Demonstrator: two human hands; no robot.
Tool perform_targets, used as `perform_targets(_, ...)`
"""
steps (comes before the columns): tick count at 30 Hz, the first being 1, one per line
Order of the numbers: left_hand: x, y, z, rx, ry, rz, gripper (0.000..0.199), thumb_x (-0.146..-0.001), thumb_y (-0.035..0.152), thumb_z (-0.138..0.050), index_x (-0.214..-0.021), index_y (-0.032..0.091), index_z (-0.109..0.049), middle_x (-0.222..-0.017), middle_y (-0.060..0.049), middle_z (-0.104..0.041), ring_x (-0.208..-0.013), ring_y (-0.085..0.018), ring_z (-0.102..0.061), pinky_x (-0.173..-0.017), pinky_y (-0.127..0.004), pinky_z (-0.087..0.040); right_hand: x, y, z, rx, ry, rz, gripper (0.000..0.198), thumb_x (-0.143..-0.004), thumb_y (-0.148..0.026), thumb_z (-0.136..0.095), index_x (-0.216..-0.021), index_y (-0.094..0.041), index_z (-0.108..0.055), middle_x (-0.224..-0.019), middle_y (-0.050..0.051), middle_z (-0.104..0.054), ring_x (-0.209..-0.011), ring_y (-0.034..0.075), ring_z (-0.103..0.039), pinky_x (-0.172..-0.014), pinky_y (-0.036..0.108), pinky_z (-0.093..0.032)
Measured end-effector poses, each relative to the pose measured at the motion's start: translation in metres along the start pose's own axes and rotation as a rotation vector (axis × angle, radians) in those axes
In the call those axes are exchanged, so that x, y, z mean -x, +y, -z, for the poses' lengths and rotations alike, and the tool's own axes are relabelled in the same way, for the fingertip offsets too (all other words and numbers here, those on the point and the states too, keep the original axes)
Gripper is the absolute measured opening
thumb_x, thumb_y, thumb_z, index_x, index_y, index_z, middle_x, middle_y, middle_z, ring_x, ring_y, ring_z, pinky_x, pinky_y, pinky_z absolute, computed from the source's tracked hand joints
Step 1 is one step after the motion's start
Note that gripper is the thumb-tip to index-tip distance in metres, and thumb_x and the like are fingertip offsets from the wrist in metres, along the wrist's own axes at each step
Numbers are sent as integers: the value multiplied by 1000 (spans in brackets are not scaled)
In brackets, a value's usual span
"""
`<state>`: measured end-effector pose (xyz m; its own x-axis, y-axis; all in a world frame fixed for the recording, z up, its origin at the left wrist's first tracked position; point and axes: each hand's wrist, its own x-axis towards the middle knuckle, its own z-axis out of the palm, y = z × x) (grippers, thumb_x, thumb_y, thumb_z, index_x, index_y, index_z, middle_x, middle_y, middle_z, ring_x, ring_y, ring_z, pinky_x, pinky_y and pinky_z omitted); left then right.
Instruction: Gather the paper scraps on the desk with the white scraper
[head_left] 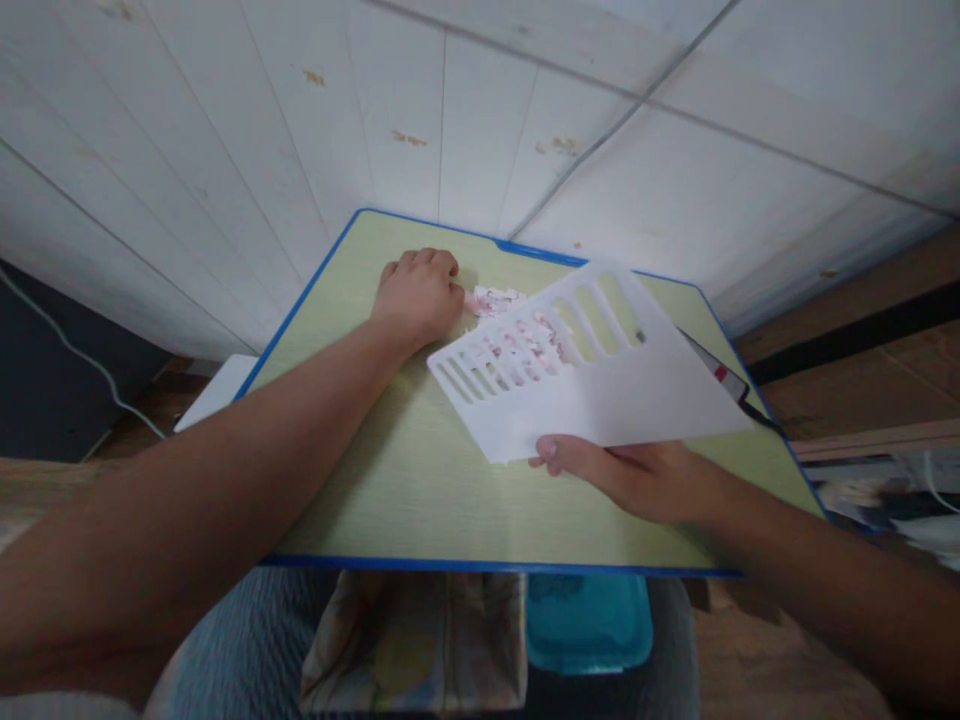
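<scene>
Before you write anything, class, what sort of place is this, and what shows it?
Probably a small room at home: a pale-green, blue-edged tabletop stands close to a white plank-panelled wall, and a turquoise plastic box shows below its near edge.

This looks like a room in a home: white plank-panelled wall (480, 120), wood-look floor (750, 670), small blue-edged bench (435, 500).
</scene>
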<state>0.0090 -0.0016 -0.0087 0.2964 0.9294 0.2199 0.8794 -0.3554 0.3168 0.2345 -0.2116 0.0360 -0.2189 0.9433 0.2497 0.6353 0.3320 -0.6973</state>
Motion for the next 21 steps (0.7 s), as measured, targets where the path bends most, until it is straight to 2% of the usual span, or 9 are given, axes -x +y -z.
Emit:
perform_targets(2, 2, 1, 2, -15, -8, -21, 38, -110, 17, -54, -143, 13, -74, -156, -20, -72, -151, -40, -61, -129, -53, -48, -11, -4, 2, -104, 2, -43, 40, -105, -53, -79, -70, -34, -79, -76, 1, -83, -77, 28, -81, -87, 42, -72)
perform_targets(6, 2, -2, -3, -3, 34, -34, 40, -107, 15, -54, -140, 15, -76, -153, -20, -74, -149, -41, -63, -127, -56, -49, -20, 17, 3, -213, 225, -78, 47, -104, -62, -78, -67, -34, -75, -74, 3, -82, -75, 30, -80, -84, 47, -70)
perform_targets(8, 1, -4, -7, 14, 57, -38, 40, -104, 15, -56, -138, 18, -76, -151, -19, -75, -147, -42, -63, -127, -58, -49, -16, 31, 0, -189, 211, -69, 47, -106, -59, -76, -66, -33, -74, -76, 3, -82, -75, 30, -80, -82, 47, -69)
perform_targets(12, -1, -6, -11, 18, 73, -45, 39, -105, 17, -56, -138, 20, -76, -151, -18, -75, -145, -41, -63, -126, -57, -50, -8, 44, -7, 13, 180, 25, 44, -107, -47, -75, -65, -33, -73, -72, 0, -79, -74, 27, -78, -83, 44, -66)
perform_targets(17, -1, -7, -11, 18, 59, -40, 41, -104, 17, -55, -139, 20, -75, -152, -17, -74, -146, -40, -62, -128, -57, -48, -8, 48, -9, 86, 184, 34, 49, -109, -51, -73, -63, -33, -69, -66, 0, -73, -74, 28, -77, -89, 46, -67)
perform_targets(21, -1, -6, -10, 8, 47, -32, 41, -105, 17, -54, -140, 19, -75, -153, -17, -74, -146, -39, -62, -127, -56, -49, -6, 53, -10, 84, 136, -8, 46, -105, -58, -80, -66, -34, -74, -63, 0, -70, -72, 28, -75, -84, 45, -69)
